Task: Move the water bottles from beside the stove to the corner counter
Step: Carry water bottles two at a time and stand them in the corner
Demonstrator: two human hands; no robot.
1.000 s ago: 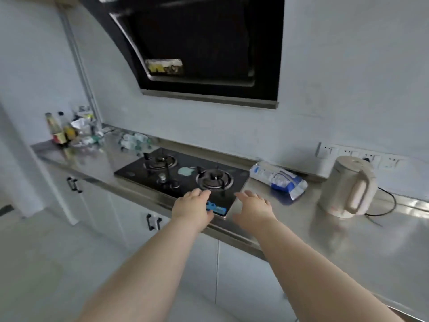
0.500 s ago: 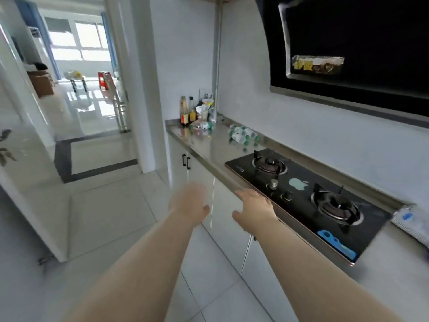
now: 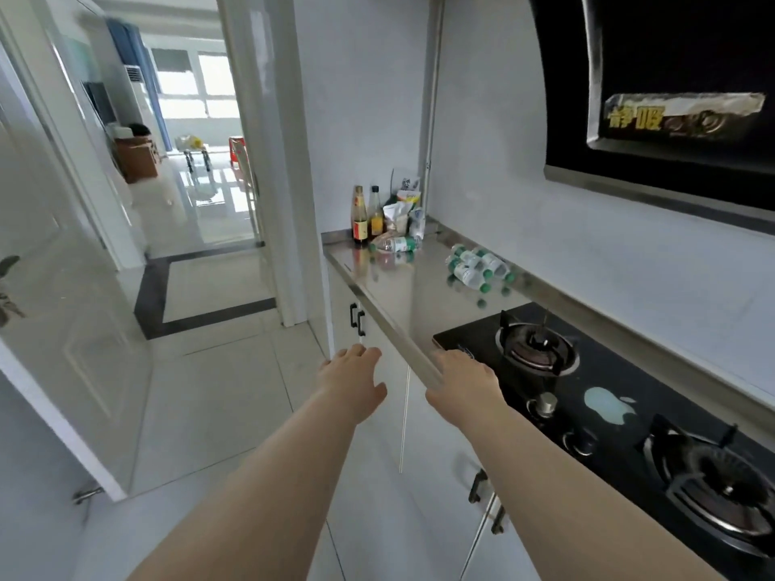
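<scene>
A small pile of clear water bottles (image 3: 478,267) with green caps lies on its side on the steel counter (image 3: 402,295), just left of the black gas stove (image 3: 587,396) and against the wall. One more water bottle (image 3: 394,244) lies flat at the far corner of the counter, in front of the sauce bottles. My left hand (image 3: 352,381) hovers in front of the cabinet doors, below the counter edge, fingers apart and empty. My right hand (image 3: 463,381) is stretched out over the counter's front edge at the stove's near-left corner, also empty.
Two dark sauce bottles (image 3: 367,218) and several packets (image 3: 404,211) crowd the far corner. A range hood (image 3: 671,86) hangs over the stove. White cabinets with black handles (image 3: 357,318) sit under the counter. A doorway (image 3: 197,161) opens at left.
The view has swung left and closer along the counter, from the stove and kettle to the corner. Both hands have moved left with it, staying empty.
</scene>
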